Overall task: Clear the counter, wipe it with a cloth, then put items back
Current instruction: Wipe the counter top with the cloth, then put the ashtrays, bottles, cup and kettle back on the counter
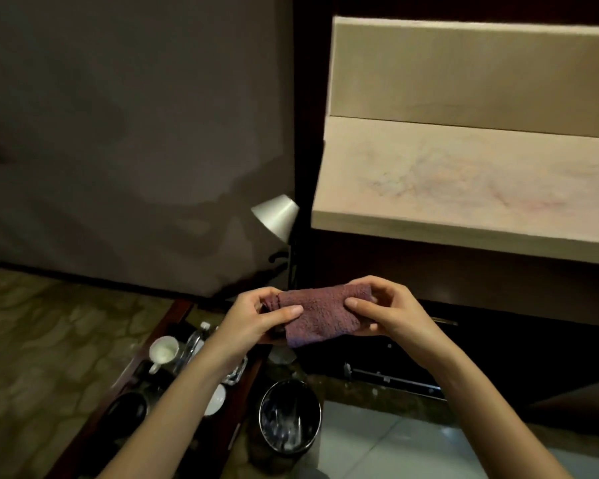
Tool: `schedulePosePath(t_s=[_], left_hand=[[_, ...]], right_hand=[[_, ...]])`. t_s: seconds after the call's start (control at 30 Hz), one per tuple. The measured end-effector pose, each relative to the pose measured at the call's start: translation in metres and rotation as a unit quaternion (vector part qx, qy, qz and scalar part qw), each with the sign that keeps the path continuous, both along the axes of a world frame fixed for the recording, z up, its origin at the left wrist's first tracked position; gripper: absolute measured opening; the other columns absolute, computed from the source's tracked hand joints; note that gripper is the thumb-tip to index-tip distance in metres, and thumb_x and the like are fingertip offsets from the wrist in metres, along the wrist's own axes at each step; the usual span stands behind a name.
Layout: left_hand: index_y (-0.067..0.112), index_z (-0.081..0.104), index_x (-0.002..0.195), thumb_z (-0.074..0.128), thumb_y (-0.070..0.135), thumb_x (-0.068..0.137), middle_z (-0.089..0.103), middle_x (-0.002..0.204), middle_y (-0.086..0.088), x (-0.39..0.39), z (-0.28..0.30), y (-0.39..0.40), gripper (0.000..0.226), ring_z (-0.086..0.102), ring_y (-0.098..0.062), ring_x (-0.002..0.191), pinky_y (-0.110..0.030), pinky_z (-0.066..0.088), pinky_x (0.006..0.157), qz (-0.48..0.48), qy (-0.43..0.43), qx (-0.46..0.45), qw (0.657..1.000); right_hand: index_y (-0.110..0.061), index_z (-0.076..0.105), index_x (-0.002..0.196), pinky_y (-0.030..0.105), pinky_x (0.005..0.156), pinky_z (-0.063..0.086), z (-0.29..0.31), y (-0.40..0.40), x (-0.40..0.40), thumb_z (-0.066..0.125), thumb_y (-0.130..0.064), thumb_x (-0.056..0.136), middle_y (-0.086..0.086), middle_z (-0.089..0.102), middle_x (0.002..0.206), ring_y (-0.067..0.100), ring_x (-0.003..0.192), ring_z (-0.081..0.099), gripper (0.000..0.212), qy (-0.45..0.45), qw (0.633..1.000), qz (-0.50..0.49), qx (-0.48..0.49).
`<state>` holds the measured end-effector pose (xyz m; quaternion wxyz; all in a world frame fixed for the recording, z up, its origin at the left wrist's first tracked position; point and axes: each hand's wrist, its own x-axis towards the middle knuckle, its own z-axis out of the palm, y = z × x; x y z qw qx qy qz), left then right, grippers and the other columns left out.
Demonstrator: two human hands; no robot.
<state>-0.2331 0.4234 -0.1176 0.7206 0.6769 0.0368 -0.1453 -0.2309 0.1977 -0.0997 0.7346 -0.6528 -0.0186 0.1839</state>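
Hotel room, looks like: marble surface [464,188], tray [173,326] with cup [165,350], water bottle [196,337], lamp [277,216], lined bin [289,418].

The pale, veined stone tabletop [464,188] lies bare across its whole visible surface, open from its front edge back to the beige upright panel [464,70] that walls off its rear. A dark wooden post [305,133] borders its left end, with the silver cone lamp shade [276,216] just beside that corner. Both hands, the left hand [256,318] and right hand [384,311], hold a folded purple terry cloth [320,314] in the air below the front edge. Lower left, a dark wooden tray [173,326] is crowded: a white cup [163,350], a clear bottle [196,337]. A round black bin [290,416] stands near it on the floor.
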Motion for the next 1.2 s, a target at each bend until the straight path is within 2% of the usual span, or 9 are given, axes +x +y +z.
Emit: schedulePosePath(t_s=[0.17,0.33,0.43,0.5,0.57,0.67,0.9,1.1,1.2], left_hand=[[0.002,0.064,0.087,0.071,0.007,0.080,0.068,0.070,-0.002,-0.024,-0.019,0.050,0.011,0.066,-0.010,0.060,-0.022,0.051,0.052,0.034,0.038,0.007,0.999],[-0.001,0.064,0.094,0.073,0.012,0.079,0.071,0.082,-0.010,-0.039,-0.052,0.111,0.022,0.069,-0.017,0.072,-0.026,0.054,0.059,0.057,0.090,0.020,0.994],[-0.001,0.064,0.099,0.085,0.027,0.065,0.073,0.091,-0.012,-0.045,-0.074,0.158,0.049,0.069,-0.024,0.083,-0.034,0.056,0.070,0.058,0.132,0.032,0.989],[-0.002,0.064,0.104,0.086,0.035,0.058,0.072,0.100,-0.016,-0.048,-0.088,0.187,0.063,0.069,-0.030,0.091,-0.040,0.055,0.078,0.055,0.162,0.040,0.985],[-0.001,0.064,0.101,0.084,0.028,0.067,0.072,0.098,-0.014,-0.050,-0.108,0.215,0.049,0.070,-0.022,0.087,-0.031,0.057,0.070,0.057,0.188,0.041,0.980],[0.005,0.064,0.093,0.072,0.016,0.082,0.070,0.088,-0.006,-0.057,-0.144,0.247,0.017,0.067,-0.011,0.076,-0.021,0.052,0.058,0.067,0.231,0.051,0.969],[0.004,0.062,0.086,0.066,0.003,0.085,0.068,0.083,-0.008,-0.084,-0.234,0.279,0.004,0.066,-0.015,0.075,-0.022,0.053,0.052,0.157,0.338,0.012,0.928],[0.004,0.063,0.085,0.068,0.004,0.084,0.067,0.093,-0.011,-0.107,-0.314,0.283,0.005,0.064,-0.019,0.087,-0.033,0.056,0.073,0.209,0.400,-0.012,0.892],[0.007,0.064,0.085,0.068,0.006,0.085,0.067,0.089,-0.007,-0.116,-0.354,0.280,0.003,0.064,-0.015,0.086,-0.026,0.053,0.074,0.210,0.420,-0.005,0.883]], right_hand=[[-0.002,0.061,0.102,0.027,0.061,0.058,-0.015,0.054,-0.001,0.066,-0.005,0.085,0.011,0.072,0.087,0.019,0.080,0.071,0.018,0.028,1.000,0.003,-0.012],[-0.004,0.063,0.096,0.029,0.064,0.060,-0.046,0.114,0.000,0.068,-0.006,0.084,0.013,0.073,0.087,0.022,0.079,0.072,0.013,0.055,0.998,0.017,-0.027],[-0.005,0.063,0.092,0.025,0.059,0.058,-0.067,0.160,0.001,0.066,-0.003,0.085,0.010,0.072,0.081,0.018,0.073,0.071,0.008,0.077,0.997,0.013,-0.018],[-0.003,0.064,0.094,0.030,0.062,0.060,-0.084,0.188,0.000,0.066,-0.003,0.085,0.013,0.071,0.084,0.021,0.076,0.070,0.010,0.091,0.995,0.017,-0.024],[-0.002,0.063,0.096,0.036,0.068,0.060,-0.105,0.219,0.000,0.066,-0.002,0.085,0.014,0.070,0.084,0.021,0.078,0.069,0.012,0.117,0.992,0.020,-0.031],[0.001,0.060,0.100,0.028,0.060,0.059,-0.140,0.256,-0.005,0.063,0.003,0.086,0.010,0.068,0.079,0.014,0.067,0.068,0.014,0.172,0.985,0.008,-0.023],[-0.009,0.059,0.090,0.019,0.056,0.053,-0.231,0.309,-0.018,0.062,0.005,0.087,0.007,0.062,0.077,0.006,0.059,0.063,0.014,0.258,0.962,0.030,-0.084],[-0.001,0.062,0.107,0.015,0.055,0.050,-0.300,0.327,-0.017,0.058,0.009,0.088,0.004,0.063,0.083,0.009,0.071,0.060,0.022,0.277,0.950,0.039,-0.136],[-0.006,0.059,0.111,0.014,0.053,0.045,-0.342,0.335,-0.020,0.056,0.007,0.090,0.005,0.060,0.087,0.011,0.073,0.055,0.025,0.277,0.945,0.043,-0.171]])
